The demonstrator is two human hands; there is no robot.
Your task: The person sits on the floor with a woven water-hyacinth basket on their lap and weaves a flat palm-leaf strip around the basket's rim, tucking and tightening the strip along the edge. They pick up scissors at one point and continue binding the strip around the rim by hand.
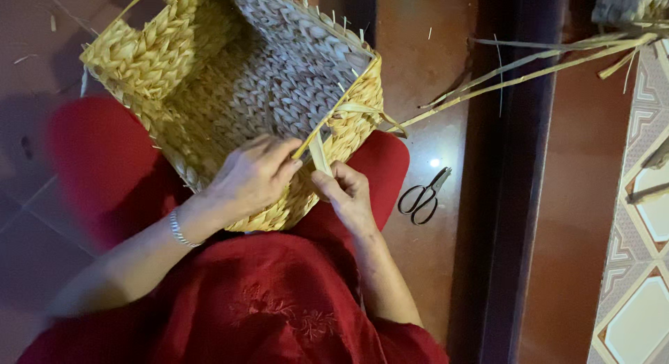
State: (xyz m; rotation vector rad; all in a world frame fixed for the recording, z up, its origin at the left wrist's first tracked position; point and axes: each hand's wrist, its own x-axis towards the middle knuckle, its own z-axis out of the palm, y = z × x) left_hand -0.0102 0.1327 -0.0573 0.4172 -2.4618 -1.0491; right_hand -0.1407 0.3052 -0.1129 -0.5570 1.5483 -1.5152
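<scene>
On my lap lies one woven basket [237, 92]; my left hand [254, 179] rests curled on its rim, and my right hand [348, 193] pinches one straw strand [319, 155] there. Beside me on the floor [418, 78] lie one pair of scissors [424, 197] and several loose straws [529, 68].

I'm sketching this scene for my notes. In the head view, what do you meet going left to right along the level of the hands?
Bracelet → left hand → straw strip → right hand → scissors → patterned floor tiles.
</scene>
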